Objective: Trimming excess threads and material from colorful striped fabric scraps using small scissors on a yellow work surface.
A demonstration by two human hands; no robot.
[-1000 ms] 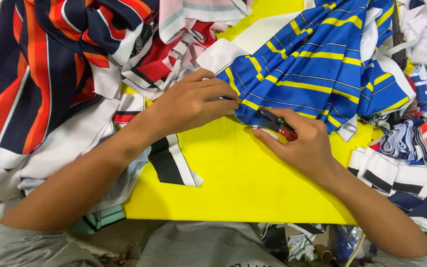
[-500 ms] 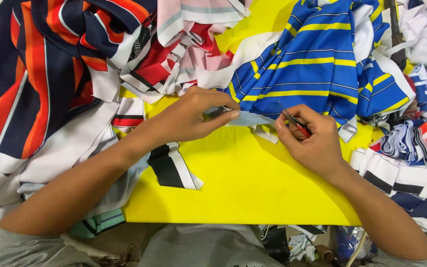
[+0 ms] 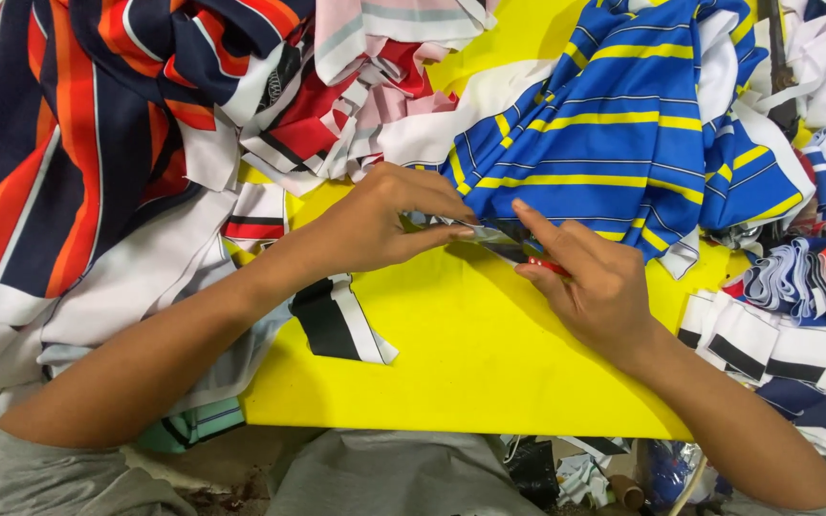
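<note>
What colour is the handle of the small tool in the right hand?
Red; the tool shows in the head view, under the right hand.

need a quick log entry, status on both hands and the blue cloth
Left hand pinching blue striped cloth edge. Right hand on small red-handled tool at that edge. Fabric piles crowd yellow table.

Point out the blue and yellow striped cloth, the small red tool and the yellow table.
Blue and yellow striped cloth (image 3: 614, 143): head view, middle of the bunched cloth.
Small red tool (image 3: 549, 267): head view, red bit showing under the right hand's fingers.
Yellow table (image 3: 451, 373): head view, bare top between the arms.
</note>
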